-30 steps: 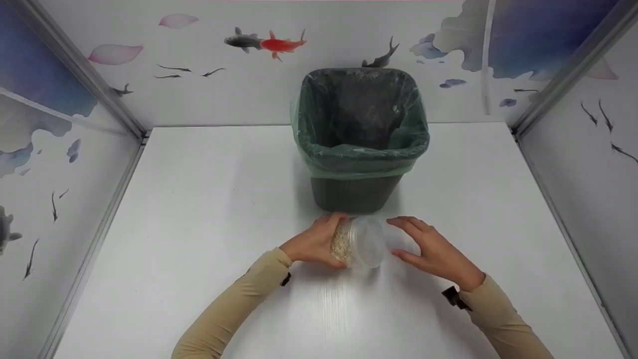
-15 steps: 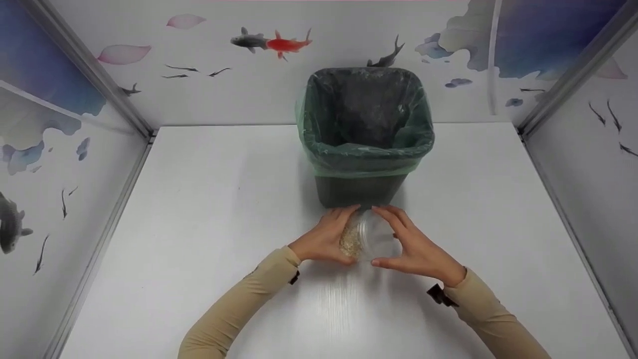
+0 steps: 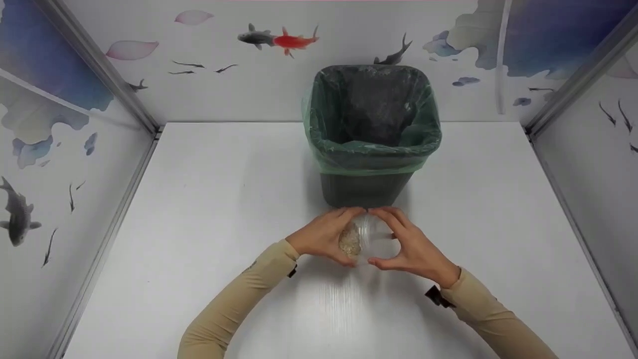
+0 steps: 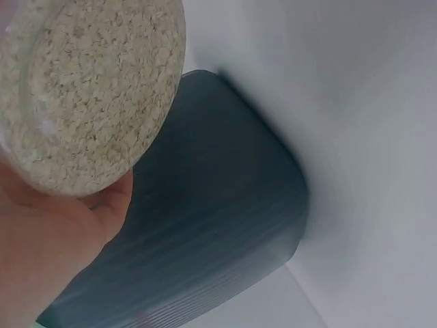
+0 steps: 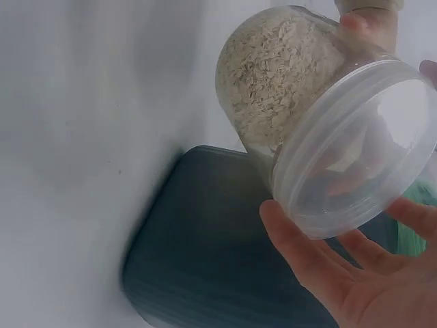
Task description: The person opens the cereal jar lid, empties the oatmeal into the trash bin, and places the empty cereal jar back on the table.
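The left hand [image 3: 324, 237] grips the jar [image 3: 350, 240] by its base, the right hand [image 3: 416, 247] curls round the lid [image 5: 375, 147]; the jar's long axis runs left to right between them.

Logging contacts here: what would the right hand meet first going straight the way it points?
The right hand would likely first meet the translucent lid of the jar, which it seems to touch, though depth there is unclear.

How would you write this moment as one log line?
left hand: grips jar of pale flakes | right hand: grips lid | jar: sideways, lid on | bin: beyond jar, green liner
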### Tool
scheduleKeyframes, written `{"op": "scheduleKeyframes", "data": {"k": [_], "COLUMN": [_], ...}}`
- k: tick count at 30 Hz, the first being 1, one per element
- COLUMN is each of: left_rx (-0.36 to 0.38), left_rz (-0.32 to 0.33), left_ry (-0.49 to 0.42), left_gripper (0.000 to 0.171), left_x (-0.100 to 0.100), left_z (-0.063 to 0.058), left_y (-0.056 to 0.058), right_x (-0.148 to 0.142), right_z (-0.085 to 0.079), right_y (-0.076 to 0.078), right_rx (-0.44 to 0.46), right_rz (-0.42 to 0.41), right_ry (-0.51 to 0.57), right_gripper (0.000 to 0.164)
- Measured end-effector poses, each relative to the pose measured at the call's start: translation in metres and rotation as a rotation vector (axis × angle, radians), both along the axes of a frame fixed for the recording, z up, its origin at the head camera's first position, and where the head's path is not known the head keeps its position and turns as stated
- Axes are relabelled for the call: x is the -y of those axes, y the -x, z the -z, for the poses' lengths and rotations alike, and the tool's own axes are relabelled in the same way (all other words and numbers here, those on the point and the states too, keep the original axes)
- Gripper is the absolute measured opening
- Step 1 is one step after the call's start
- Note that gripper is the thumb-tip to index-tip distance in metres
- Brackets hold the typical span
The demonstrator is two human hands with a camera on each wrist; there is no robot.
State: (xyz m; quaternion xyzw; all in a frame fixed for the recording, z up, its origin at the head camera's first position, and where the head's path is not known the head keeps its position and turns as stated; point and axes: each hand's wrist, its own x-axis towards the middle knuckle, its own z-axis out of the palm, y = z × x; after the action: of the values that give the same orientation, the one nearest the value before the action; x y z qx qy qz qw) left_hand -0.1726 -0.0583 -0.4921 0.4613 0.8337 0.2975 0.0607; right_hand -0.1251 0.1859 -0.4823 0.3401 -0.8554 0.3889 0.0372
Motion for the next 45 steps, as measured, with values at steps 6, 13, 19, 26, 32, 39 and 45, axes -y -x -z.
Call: {"op": "scheduleKeyframes", "data": {"k": [6,13,19,26,32,39,45], "left_rx": [0.15,0.21,0.157,0.047,-0.007,-0.058,-0.071], "left_rz": [0.112,0.146,0.127,0.067,0.026,-0.016,-0.019], "left_ry": [-0.035,-0.064,-0.045,0.028,0.067,0.124,0.156], "left_gripper": [0.105,0.104,0.106,0.105,0.104,0.105,0.109], "left_x": [0.006,0.011,0.009,0.006,0.004,0.0,-0.004], "left_z": [0.001,0.003,0.003,0.003,0.003,0.008,0.011], "left_y": [0.007,0.006,0.007,0.005,0.003,-0.001,-0.003], "right_x": [0.005,0.001,-0.004,-0.006,-0.006,0.0,0.01], "right_z": [-0.001,0.002,0.003,0.005,0.011,0.015,0.016], "right_y": [-0.003,-0.003,-0.001,-0.003,-0.005,-0.009,-0.012], "right_rx": [-0.155,-0.177,-0.117,0.106,0.442,0.601,0.496], "right_rz": [-0.109,-0.237,-0.252,-0.146,0.02,0.049,0.104], "right_ry": [-0.084,-0.114,-0.112,-0.023,0.109,0.162,0.154], "right_gripper": [0.09,0.092,0.092,0.101,0.099,0.096,0.09]}}
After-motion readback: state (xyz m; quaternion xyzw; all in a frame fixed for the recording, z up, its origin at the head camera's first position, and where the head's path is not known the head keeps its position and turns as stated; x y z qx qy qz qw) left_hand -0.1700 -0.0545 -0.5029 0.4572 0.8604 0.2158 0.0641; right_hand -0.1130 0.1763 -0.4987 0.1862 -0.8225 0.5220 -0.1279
